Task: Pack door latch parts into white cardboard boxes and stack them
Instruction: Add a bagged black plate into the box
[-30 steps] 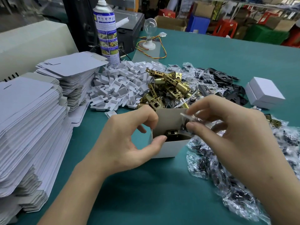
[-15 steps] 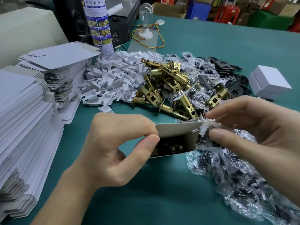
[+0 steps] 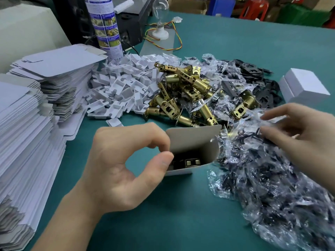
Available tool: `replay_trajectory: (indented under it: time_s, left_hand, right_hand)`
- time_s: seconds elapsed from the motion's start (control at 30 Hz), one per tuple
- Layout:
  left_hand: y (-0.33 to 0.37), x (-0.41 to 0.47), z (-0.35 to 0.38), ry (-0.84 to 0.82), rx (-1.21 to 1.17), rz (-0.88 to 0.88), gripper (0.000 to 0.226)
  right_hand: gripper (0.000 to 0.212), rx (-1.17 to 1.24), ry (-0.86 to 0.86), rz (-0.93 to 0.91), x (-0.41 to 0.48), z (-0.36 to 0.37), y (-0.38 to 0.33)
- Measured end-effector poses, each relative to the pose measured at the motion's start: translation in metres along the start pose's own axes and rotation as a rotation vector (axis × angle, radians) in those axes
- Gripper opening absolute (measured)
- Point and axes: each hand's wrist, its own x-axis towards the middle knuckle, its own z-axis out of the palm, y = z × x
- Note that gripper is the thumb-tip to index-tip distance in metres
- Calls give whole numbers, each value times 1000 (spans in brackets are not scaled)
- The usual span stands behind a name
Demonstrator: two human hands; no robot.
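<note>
1. White cardboard box (image 3: 192, 142) stands open mid-way along the counter (image 3: 163, 214), towards its near edge, with a latch part (image 3: 188, 162) inside.
2. Left hand (image 3: 116, 169) pinches the box's left wall between thumb and forefinger.
3. Right hand (image 3: 299, 140), blurred, is on the bagged parts (image 3: 262, 187) just right of the box; its fingers (image 3: 282, 113) are partly spread, and I cannot tell whether they grasp anything.
4. The box mouth lies to that hand's left, so a bag likely travels leftward.

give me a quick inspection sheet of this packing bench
surface: green table, crowded with parts
job's things: open box with a dark latch part inside; brass latches heaped behind it; closed box far right; flat box blanks stacked left; white inserts piled
clutter: bagged parts, spray can, bulb
hands: left hand pinches the open box's wall; right hand open over the bagged parts
cables: red and yellow wires by the bulb
surroundings: cartons and red stools beyond the table
</note>
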Motion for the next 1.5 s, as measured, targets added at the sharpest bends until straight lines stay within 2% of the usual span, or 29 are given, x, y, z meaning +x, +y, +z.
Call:
replay_trajectory:
  time_s: [0.03, 0.07, 0.1, 0.23, 0.43, 0.57, 0.67, 0.73, 0.87, 1.03, 1.1, 1.27, 1.4, 1.5]
  left_hand:
    - [-3, -1, 1, -13, -23, -45, 12]
    - [-6, 0, 2, -23, -50, -92, 11]
    - [-9, 1, 3, -25, -55, -132, 15]
    - [-17, -2, 11, -26, -11, -247, 40]
    - [-25, -5, 16, -55, -23, -300, 51]
    - [-29, -5, 16, -36, -42, -301, 55]
    - [-32, -5, 16, -42, -57, -293, 55]
    - [-34, -5, 16, -44, -54, -287, 55]
    - [-33, -5, 16, -51, -47, -282, 53]
    - [-32, -6, 16, -40, -23, -277, 56]
    - [-32, -6, 16, -45, -26, -273, 56]
    - [-31, -5, 15, -48, -37, -269, 53]
    - [-32, -6, 16, -41, -36, -277, 51]
    - [-33, -6, 16, -43, -28, -273, 53]
  right_hand:
    - [30, -28, 15, 58, 6, 0, -2]
    - [28, -46, 39, 33, 22, -1, 4]
    - [24, 13, 9, 58, 30, -6, 6]
    - [12, -76, 34, 87, 77, -28, 14]
    - [30, -344, -153, 181, 168, 1, 43]
    - [51, -337, -136, 214, 195, 26, 56]
    - [58, -343, -257, 182, 203, 32, 58]
    - [56, -346, -301, 186, 203, 33, 58]
    - [37, -413, -243, 196, 200, 25, 57]
    - [20, -479, -347, 198, 186, 16, 45]
    - [24, -453, -339, 194, 182, 14, 45]
    - [50, -250, -217, 194, 171, 4, 48]
    - [26, -70, -52, 178, 163, -7, 53]
    - [18, 59, 35, 172, 161, -18, 56]
